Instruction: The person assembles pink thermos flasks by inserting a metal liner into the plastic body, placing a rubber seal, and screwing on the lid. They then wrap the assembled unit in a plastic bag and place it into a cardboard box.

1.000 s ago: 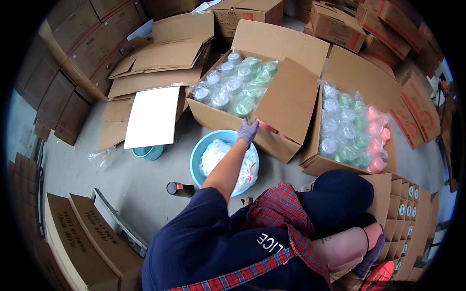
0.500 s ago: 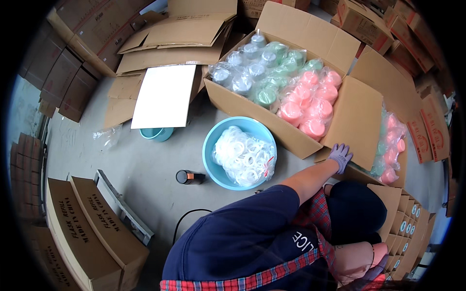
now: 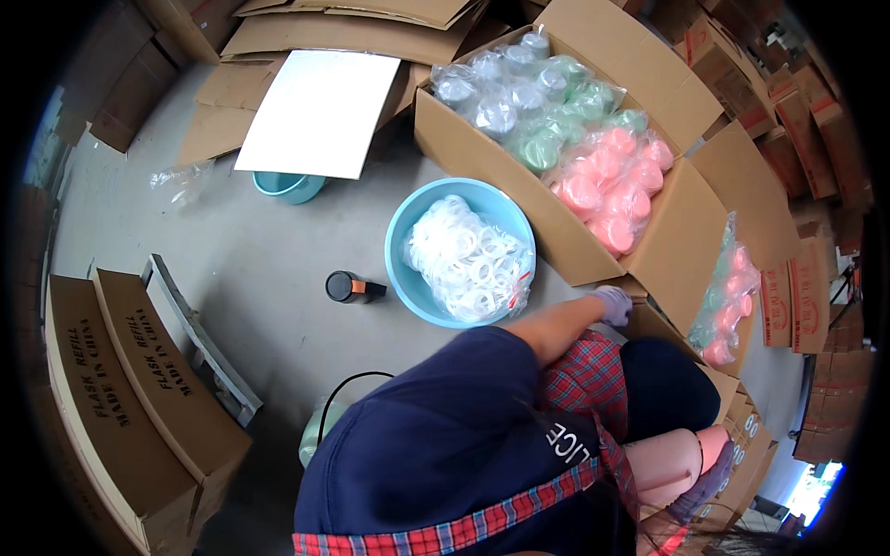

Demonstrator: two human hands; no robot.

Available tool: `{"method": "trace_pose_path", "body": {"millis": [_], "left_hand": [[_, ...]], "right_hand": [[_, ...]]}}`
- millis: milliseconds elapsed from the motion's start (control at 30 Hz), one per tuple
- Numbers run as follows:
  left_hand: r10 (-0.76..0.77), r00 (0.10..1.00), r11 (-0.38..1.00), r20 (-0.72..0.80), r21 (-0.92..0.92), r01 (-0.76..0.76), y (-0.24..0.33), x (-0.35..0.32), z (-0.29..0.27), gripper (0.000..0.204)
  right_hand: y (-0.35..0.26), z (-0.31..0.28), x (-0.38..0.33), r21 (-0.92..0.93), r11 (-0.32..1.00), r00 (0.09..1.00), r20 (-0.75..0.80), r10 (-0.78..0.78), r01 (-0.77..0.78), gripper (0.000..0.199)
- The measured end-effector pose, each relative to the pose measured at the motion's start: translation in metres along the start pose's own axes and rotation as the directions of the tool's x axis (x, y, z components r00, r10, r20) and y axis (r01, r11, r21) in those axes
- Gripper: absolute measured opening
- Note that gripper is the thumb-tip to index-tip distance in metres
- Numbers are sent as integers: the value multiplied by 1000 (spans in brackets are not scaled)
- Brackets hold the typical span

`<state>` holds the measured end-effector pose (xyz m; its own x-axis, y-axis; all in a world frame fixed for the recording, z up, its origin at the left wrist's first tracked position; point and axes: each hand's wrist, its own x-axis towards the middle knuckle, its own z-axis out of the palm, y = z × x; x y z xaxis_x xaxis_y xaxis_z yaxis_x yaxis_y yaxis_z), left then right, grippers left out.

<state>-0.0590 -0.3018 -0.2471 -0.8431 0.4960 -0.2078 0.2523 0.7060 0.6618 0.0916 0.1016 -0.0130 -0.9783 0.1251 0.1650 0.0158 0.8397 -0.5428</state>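
Your gloved hand (image 3: 612,304) rests on the near edge of the open carton (image 3: 575,250), just right of the blue basin (image 3: 408,232); whether your grip closes on the cardboard I cannot tell. The basin sits on the floor against the carton's near wall, heaped with bagged white rings (image 3: 468,259). The carton's bagged lids (image 3: 556,130), clear, green and pink, look unopened, so little seems done. Your other hand is out of sight.
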Motion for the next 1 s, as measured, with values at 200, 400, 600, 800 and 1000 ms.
{"method": "trace_pose_path", "body": {"millis": [200,400,600,800,1000], "left_hand": [[-579,-202,806,-790,-592,5,-208,-152,-82,26],[-941,-121,163,-316,-737,655,-363,-295,-125,65],[-946,33,187,-323,-459,869,-433,-289,-160,84],[-933,26,165,-359,-362,917,-479,-276,-181,87],[-887,-62,236,-457,-566,790,-520,-291,-171,66]], "right_hand": [[-64,28,-1,45,999,998,-68,2,2,41],[-47,49,23,-6,999,997,-60,52,-53,41],[-43,67,59,-64,993,995,-34,97,-99,40],[-44,70,63,-114,975,982,-44,185,-189,40],[-47,60,59,-144,958,968,-64,242,-249,39]]}}
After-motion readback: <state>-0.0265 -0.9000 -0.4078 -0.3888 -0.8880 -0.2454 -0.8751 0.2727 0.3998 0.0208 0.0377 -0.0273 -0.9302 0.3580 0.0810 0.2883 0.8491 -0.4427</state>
